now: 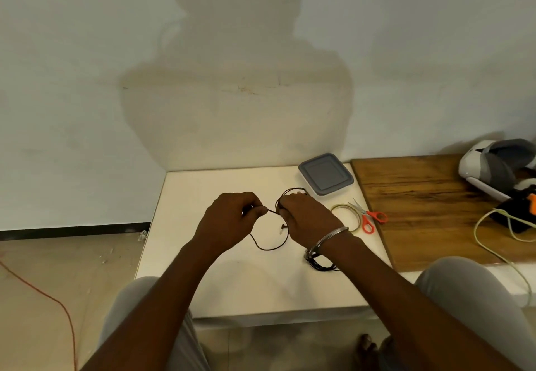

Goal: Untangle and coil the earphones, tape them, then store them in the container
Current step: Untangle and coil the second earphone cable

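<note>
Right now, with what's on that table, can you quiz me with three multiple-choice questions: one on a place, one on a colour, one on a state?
1. The scissors lie:
A) on the floor
B) just right of the tape roll
C) on a grey lid

2. The scissors' handles are:
A) orange-red
B) blue
C) black

3. The earphone cable is:
A) lying untouched
B) inside a box
C) held in both hands

Answers:
1 B: they sit beside the roll on the white table.
2 A: both finger loops show orange-red.
3 C: the left hand and right hand each grip it.
</note>
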